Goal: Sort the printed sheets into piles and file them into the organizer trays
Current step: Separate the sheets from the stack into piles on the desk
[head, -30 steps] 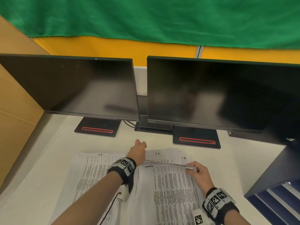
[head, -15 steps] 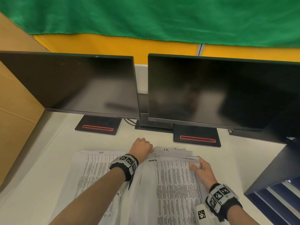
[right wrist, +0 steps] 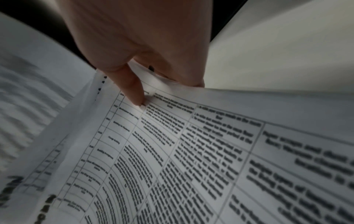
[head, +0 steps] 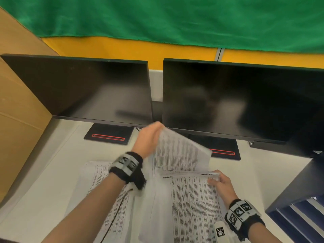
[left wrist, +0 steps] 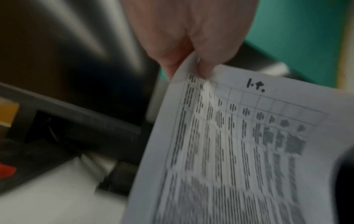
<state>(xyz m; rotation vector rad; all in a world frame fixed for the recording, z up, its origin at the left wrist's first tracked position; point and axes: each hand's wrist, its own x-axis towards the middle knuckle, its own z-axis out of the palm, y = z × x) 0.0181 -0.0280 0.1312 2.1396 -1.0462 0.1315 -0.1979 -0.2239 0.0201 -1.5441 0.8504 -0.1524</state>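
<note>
Over at the far left a cardboard panel point(head: 15, 102) leans against the white desk point(head: 43, 181), and next to it stands the left monitor point(head: 84, 90), its screen dark, on a black foot with a red-outlined slot. In front of that lies the left pile of printed sheets point(head: 100, 186), flat on the desk, its tables of small print too fine to read from here. The left hand point(head: 149, 137) is raised above the papers between the two monitor stands, thumb and curled fingers pinching the top corner of a lifted sheet point(head: 178, 151); that page hangs tilted in the air over the desk, and near its upper edge a handwritten mark reads something like "1.t." point(left wrist: 255, 87), though blur makes me unsure of it. Below it the right pile point(head: 191, 207) rests on the desk, a bold heading at its top left that I cannot make out. The right hand point(head: 222, 185) grips that pile's top right corner, thumb pressed on the top page and fingers tucked under the edge. Behind stands the right monitor point(head: 242, 100), also dark. At the far right, the dark blue organizer trays point(head: 298, 216) sit beside the desk.
</note>
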